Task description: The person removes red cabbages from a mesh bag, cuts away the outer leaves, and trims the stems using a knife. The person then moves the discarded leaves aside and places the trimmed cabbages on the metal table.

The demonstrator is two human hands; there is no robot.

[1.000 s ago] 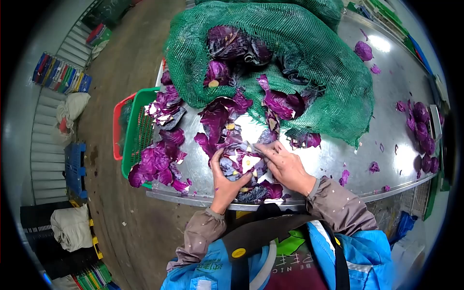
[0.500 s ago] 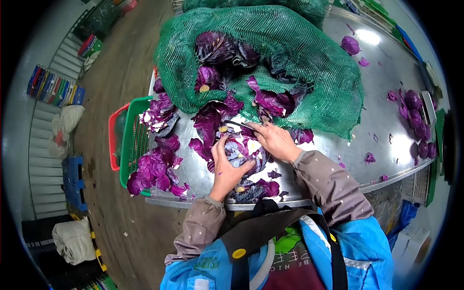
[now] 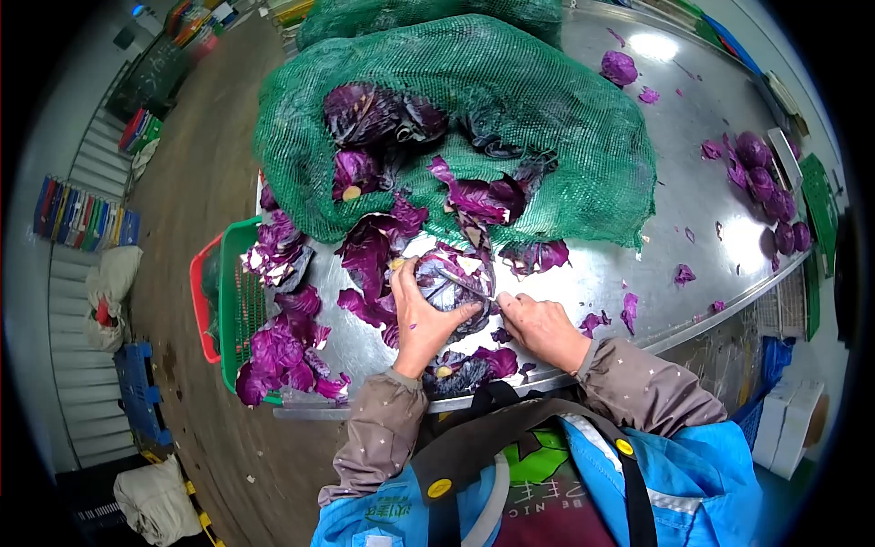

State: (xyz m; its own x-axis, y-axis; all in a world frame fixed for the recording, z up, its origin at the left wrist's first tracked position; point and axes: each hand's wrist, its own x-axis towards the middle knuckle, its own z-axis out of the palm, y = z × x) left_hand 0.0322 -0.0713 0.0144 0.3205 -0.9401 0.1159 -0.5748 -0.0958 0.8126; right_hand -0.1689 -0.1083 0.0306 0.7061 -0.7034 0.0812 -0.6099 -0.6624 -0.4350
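Note:
A red cabbage (image 3: 441, 296) with pale cut patches sits on the metal table, close to its near edge. My left hand (image 3: 423, 325) curves round its left and near side, thumb and fingers gripping it. My right hand (image 3: 544, 330) is closed on the handle of a knife (image 3: 468, 284). The thin blade reaches left across the top of the cabbage; the handle is mostly hidden in my fingers. Loose purple outer leaves (image 3: 365, 257) lie beside the cabbage, and another trimmed piece (image 3: 474, 369) lies between it and the table edge.
A green mesh sack (image 3: 583, 155) with cabbages showing at its opening lies beyond my hands. At left, a leaf pile (image 3: 284, 351) overlaps a green crate (image 3: 239, 305) beside a red one (image 3: 202, 296). Several trimmed cabbages (image 3: 761, 182) stand on the metal table (image 3: 665, 196) at right.
My right hand has moved right and toward me with the knife, whose blade now lies across the cabbage. My left hand keeps its hold. The whole view has shifted a little.

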